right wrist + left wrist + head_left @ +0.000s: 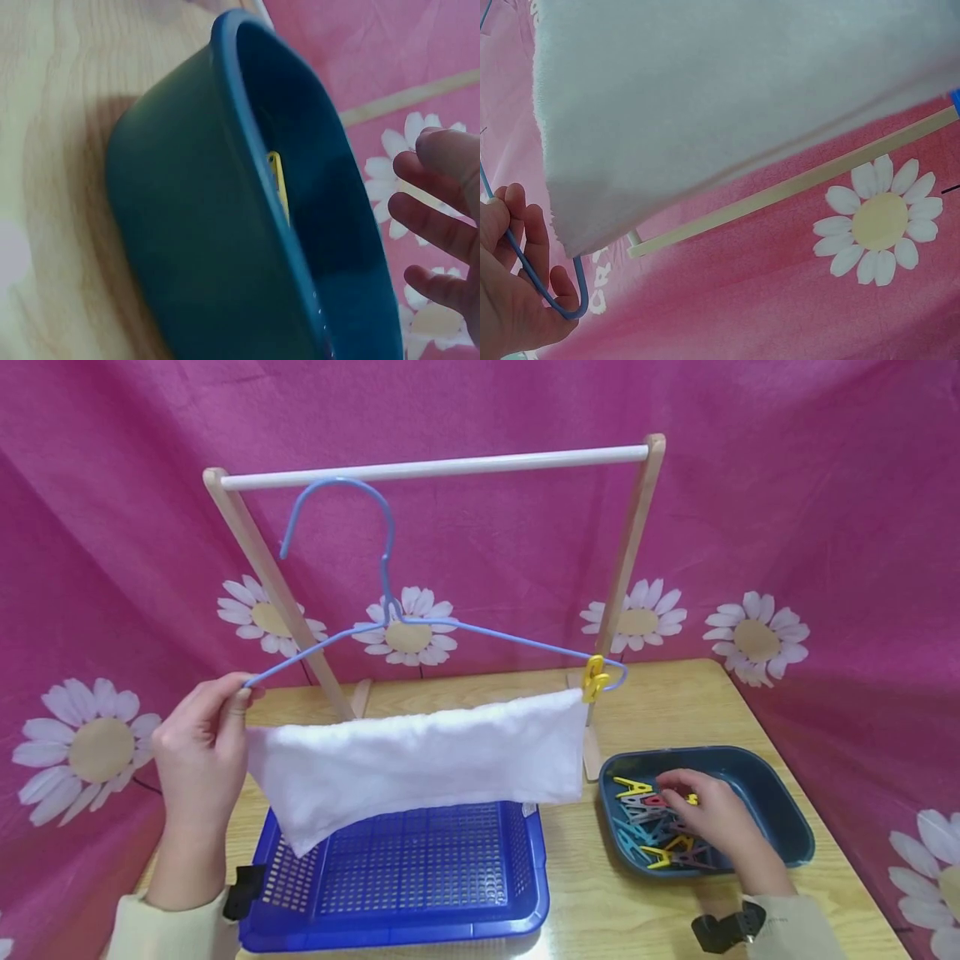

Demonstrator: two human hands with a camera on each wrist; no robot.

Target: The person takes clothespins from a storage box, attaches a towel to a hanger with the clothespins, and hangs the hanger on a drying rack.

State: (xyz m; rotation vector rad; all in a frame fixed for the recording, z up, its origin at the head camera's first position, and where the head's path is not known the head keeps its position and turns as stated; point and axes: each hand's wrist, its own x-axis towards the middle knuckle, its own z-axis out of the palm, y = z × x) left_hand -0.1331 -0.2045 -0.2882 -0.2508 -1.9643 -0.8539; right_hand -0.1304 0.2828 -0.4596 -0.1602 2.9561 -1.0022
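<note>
A blue hanger is held up in front of the rack, its left end in the grip of my left hand. In the left wrist view, the fingers curl round the hanger's blue wire near its bend. A white towel hangs along the lower bar, which it hides. At the hanger's right end sits a yellow clothespin, at the towel's upper right corner. My right hand reaches over a dark teal basin of clothespins. Its fingers are spread and hold nothing in the right wrist view.
Behind the hanger stands a wooden rack with a white rail. A blue perforated basket lies below the towel on the wooden table. Pink flowered cloth surrounds the table at the back and sides.
</note>
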